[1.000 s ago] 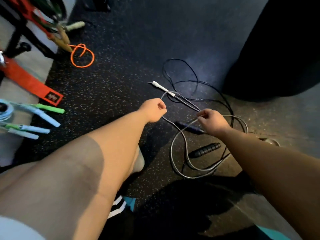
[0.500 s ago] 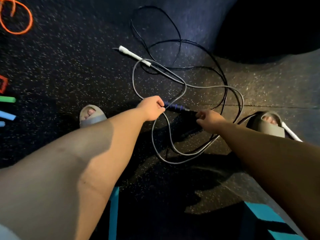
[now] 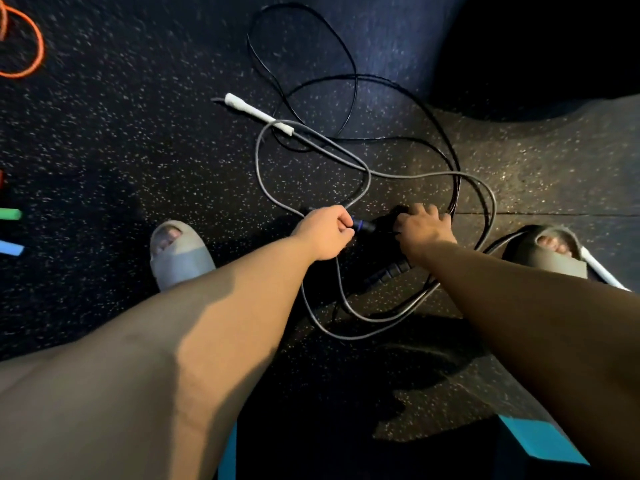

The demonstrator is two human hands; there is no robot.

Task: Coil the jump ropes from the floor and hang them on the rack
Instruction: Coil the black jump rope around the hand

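Fingers of the left hand (image 3: 325, 233) curled into a fist, pinching the grey rope (image 3: 258, 157) right where it meets a dark handle with a blue ring (image 3: 362, 225). Right hand (image 3: 422, 230) palm down, fingers (image 3: 427, 211) spread and bent over the black end of that same handle; whether they actually clamp it, cannot tell (hand covers the contact). Hands just beside each other, low over the speckled rubber floor (image 3: 138, 133).

Second black ribbed handle (image 3: 388, 271) lies under the right wrist, on the floor. Grey rope loops out from the left fist up to a white handle (image 3: 258, 114) lying farther away, and also sweeps round to the right and back beneath the forearms. Thin black rope (image 3: 304, 26) tangled over it, big loops toward the top of view.

Another white handle (image 3: 602, 271) beside the right sandal (image 3: 547, 256). Left sandal (image 3: 180, 258) near the left forearm. Orange rope (image 3: 33, 60) coiled at top left, well apart. Green (image 3: 10, 214) and blue (image 3: 12, 248) handle ends poke in at the left edge. Teal mat (image 3: 540, 441) at bottom.
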